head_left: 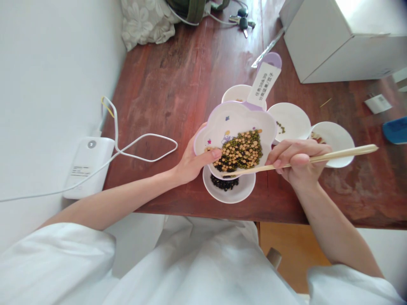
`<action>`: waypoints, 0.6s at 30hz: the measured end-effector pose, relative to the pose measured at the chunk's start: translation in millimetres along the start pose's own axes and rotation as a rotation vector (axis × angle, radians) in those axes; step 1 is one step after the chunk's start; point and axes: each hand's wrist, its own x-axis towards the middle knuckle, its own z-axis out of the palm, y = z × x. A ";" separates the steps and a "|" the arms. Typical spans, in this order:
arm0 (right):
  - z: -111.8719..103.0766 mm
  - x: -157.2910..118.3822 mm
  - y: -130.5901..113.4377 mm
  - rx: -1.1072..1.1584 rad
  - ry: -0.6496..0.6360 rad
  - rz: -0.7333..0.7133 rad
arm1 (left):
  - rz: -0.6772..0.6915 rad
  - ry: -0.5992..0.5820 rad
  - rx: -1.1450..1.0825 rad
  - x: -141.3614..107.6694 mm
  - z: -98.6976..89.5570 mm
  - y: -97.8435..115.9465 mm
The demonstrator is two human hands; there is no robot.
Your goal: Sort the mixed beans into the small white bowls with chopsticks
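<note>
My left hand (199,154) grips the left rim of a white flower-shaped bowl (216,118) with a lilac edge, thumb inside. Its labelled handle (265,82) points away from me. Mixed beans (243,150), tan, green and black, lie in its lower half. In my right hand (300,161) are wooden chopsticks (337,153), fingers closed round them, their tips at the bowl's near edge. Just below, partly covered by the flower-shaped bowl, a white bowl (246,192) holds black beans (225,183). Another bowl (294,114), to the right, has a few green beans (280,127).
A partly hidden white bowl (235,91) stands behind, and one with reddish pieces (341,135) at right. A white box (327,42), keys (243,21) and a floral cloth (146,21) sit farther back. At left, a white power bank (89,165) trails a cable (149,161).
</note>
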 end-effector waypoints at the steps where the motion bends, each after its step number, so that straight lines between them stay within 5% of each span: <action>1: -0.3 -0.5 0.2 -0.005 0.001 0.000 | -0.001 -0.002 0.003 0.0 -0.3 -0.2; 18: 1.5 -0.2 -1.7 -0.034 -0.014 0.004 | 0.005 -0.032 0.024 0.5 -1.3 0.2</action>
